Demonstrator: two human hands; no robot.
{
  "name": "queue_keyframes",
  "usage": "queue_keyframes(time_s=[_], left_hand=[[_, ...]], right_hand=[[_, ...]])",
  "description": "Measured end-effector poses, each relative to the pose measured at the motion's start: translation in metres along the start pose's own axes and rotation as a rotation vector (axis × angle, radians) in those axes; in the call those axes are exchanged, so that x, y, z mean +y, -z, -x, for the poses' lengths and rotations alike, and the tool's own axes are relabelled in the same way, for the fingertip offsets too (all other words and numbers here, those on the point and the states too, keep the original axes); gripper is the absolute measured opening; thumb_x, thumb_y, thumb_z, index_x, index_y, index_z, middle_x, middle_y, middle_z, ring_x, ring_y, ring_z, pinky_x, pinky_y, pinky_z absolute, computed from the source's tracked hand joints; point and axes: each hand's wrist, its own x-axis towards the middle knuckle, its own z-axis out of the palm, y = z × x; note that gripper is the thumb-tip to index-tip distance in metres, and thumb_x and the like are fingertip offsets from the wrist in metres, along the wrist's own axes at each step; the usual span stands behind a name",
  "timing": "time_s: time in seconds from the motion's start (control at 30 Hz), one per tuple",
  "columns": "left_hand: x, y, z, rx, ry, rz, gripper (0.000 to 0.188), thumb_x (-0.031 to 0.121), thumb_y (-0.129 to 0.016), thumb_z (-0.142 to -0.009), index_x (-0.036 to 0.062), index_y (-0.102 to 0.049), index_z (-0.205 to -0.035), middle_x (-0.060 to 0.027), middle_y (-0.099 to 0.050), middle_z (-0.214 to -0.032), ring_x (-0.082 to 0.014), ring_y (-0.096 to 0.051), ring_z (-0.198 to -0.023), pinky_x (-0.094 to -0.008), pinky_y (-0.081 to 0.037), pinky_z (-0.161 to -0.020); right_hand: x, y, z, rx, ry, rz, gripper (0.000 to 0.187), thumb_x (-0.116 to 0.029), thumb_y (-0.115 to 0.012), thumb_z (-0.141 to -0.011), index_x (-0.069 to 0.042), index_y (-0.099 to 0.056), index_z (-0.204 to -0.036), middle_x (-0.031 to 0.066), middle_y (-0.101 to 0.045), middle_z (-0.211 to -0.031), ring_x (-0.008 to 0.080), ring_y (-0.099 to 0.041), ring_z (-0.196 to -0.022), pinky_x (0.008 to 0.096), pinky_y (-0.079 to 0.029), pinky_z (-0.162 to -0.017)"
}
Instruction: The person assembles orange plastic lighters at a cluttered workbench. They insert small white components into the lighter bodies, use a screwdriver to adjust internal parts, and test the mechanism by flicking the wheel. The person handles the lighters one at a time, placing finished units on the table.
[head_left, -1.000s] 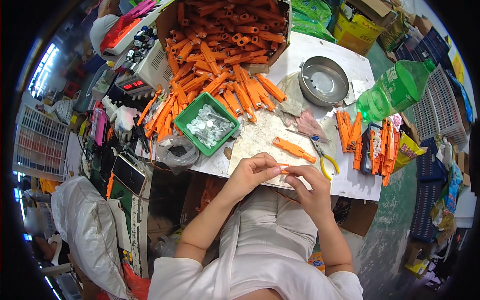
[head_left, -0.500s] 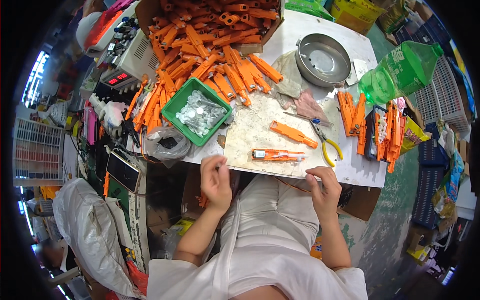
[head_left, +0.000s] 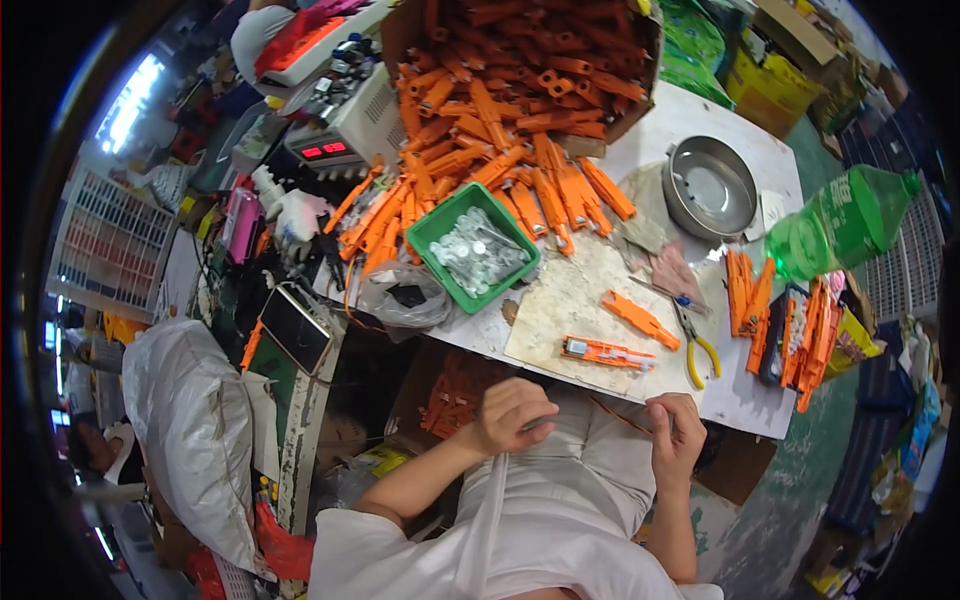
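My left hand (head_left: 513,416) is just off the table's front edge, over my lap. Its fingers are loosely bent with the thumb apart, and no object shows in it. By the edge farther right, my right hand (head_left: 676,436) has half-curled fingers, the thumb a little apart, and nothing visible between them. On the worn pale board (head_left: 540,325) beyond the hands lies an orange plastic housing (head_left: 607,353) with a metallic piece at its left end. A second orange housing part (head_left: 642,318) lies behind it. Yellow-handled pliers (head_left: 702,355) rest to their right.
A green tray (head_left: 521,272) of small clear plastic parts stands left of the board. Behind it, many orange parts (head_left: 490,110) spill from a carton. A metal bowl (head_left: 712,188), a green bottle (head_left: 840,222) and more orange parts (head_left: 742,292) occupy the right side.
The whole view has shifted, so the table appears farther right and lower. My left hand has turned its fingers rightward and drawn slightly away from the table edge. The orange parts lie as before.
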Motion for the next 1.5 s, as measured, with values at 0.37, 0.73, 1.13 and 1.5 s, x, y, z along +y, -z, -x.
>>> queue_keyframes(time_s=[0.37, 0.73, 1.13, 1.5], left_hand=[[-0.057, 0.105, -0.128, -0.531, 0.027, -0.678, 0.005, 0.012, -0.07, -0.07, 0.0086, -0.068, -0.073, -0.0049, -0.053, -0.084, -0.0224, -0.05, -0.099, -0.0387, -0.037, -0.09], [-0.074, 0.117, -0.152, -0.696, -0.034, -0.82, 0.011, 0.014, -0.07, -0.07, 0.0075, -0.067, -0.078, -0.0046, -0.053, -0.09, -0.021, -0.05, -0.101, -0.037, -0.037, -0.093], [-0.083, 0.117, -0.15, -0.671, -0.006, -0.8, 0.011, 0.016, -0.07, -0.072, 0.0064, -0.066, -0.076, -0.0047, -0.052, -0.088, -0.0212, -0.049, -0.1, -0.0366, -0.037, -0.092], [-0.074, 0.118, -0.153, -0.6, -0.01, -0.635, 0.01, 0.017, -0.07, -0.07, 0.0075, -0.068, -0.073, -0.0044, -0.051, -0.086, -0.0228, -0.049, -0.095, -0.0355, -0.038, -0.09]], right_hand=[[-0.012, -0.016, -0.004, -0.089, 0.059, 0.046, 0.005, -0.003, -0.067, -0.081, 0.001, -0.065, -0.083, 0.0102, -0.062, -0.076, 0.0221, -0.058, -0.075, 0.0301, -0.046, -0.067], [-0.009, -0.025, -0.008, -0.121, 0.047, 0.097, 0.005, -0.002, -0.067, -0.08, 0.001, -0.064, -0.082, 0.0105, -0.061, -0.075, 0.023, -0.057, -0.073, 0.0305, -0.046, -0.063], [-0.014, -0.04, -0.018, -0.202, 0.095, 0.091, 0.005, -0.003, -0.068, -0.08, 0.0, -0.064, -0.081, 0.01, -0.06, -0.073, 0.0228, -0.056, -0.069, 0.0316, -0.045, -0.062], [-0.012, -0.041, -0.019, -0.217, 0.095, 0.098, 0.004, -0.003, -0.067, -0.079, -0.001, -0.064, -0.081, 0.0097, -0.06, -0.073, 0.0239, -0.057, -0.07, 0.033, -0.045, -0.064]])
